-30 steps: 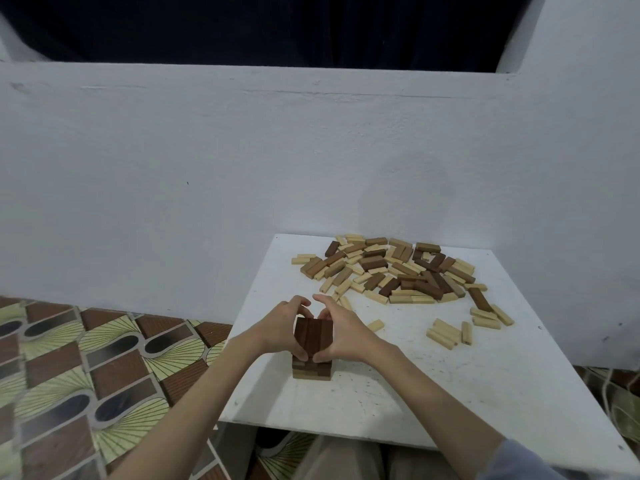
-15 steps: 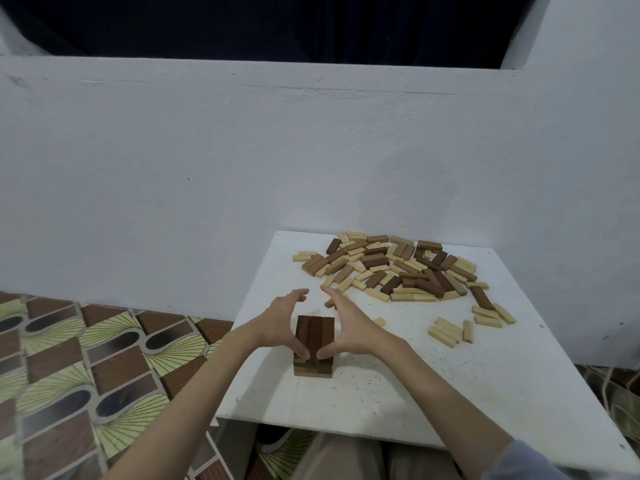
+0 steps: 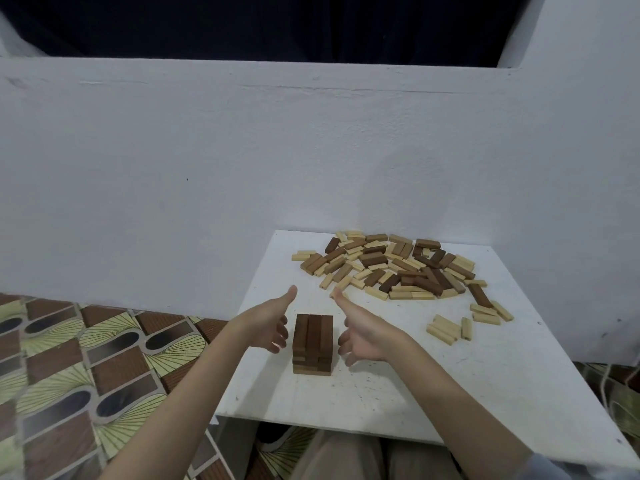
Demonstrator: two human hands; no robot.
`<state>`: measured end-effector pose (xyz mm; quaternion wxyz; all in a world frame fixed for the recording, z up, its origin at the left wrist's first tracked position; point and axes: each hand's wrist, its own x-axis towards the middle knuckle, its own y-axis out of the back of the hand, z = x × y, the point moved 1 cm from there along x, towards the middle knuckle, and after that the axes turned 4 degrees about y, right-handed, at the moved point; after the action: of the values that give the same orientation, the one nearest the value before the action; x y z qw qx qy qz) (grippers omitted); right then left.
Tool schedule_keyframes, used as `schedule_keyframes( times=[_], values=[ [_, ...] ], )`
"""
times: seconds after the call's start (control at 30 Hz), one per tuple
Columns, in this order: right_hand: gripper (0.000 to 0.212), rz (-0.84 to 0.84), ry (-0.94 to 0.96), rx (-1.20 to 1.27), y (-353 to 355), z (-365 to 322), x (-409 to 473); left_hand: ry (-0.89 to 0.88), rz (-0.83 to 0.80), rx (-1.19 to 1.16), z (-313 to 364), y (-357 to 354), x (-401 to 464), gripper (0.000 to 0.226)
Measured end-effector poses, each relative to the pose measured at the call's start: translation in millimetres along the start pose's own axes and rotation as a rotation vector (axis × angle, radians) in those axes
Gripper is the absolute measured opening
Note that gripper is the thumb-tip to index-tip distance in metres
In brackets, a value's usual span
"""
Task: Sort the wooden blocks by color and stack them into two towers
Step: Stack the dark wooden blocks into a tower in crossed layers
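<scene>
1. The left hand and the right hand flank the dark tower, one on each side and just apart from it. Neither grip has hold of anything: fingers relaxed, thumbs pointing away from the person, palms turned in toward the blocks.

2. That stance reads as a squaring check, I judge: two flat palms on opposite faces can nudge the layers flush, and the small gap on either side lets the stack stand by its own weight.

3. The tower sits directly between the two grips on the white counter, close to its near edge. Its top layer shows three dark blocks lying side by side, running away from the person; the layers beneath run crosswise, which ties the stack together.

4. Beyond the right grip, further from the person and to its right, lies the mixed pile of dark, mid-brown and pale blocks, still unsorted.

5. To the right of the right grip, well apart from it, a small group of pale blocks rests loose on the counter. No pale tower is visible yet.

6. Judging by the pile, the task is early; more dark blocks must come out of it next.
</scene>
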<state>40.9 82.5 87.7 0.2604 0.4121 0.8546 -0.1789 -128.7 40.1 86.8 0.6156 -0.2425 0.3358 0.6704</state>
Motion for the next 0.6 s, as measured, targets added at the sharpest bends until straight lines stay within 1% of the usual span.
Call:
schedule_keyframes(
  times=[0.13,0.27,0.47,0.6],
  values=[
    [0.089,0.004,0.005,-0.012,-8.2,-3.2,-5.6,-0.013,0.012,0.020,4.8,-3.7,0.2,0.093],
    [0.078,-0.023,0.026,-0.034,-13.3,-8.1,-13.2,-0.018,-0.009,-0.004,8.3,-7.9,-0.4,0.094],
    [0.070,-0.048,0.055,-0.067,-18.7,-13.6,-23.6,-0.041,-0.027,-0.024,9.6,-11.8,1.0,0.090],
    [0.076,-0.046,0.045,-0.093,-16.8,-10.7,-15.7,-0.054,-0.038,-0.001,8.6,-10.8,2.0,0.089]
  ],
)
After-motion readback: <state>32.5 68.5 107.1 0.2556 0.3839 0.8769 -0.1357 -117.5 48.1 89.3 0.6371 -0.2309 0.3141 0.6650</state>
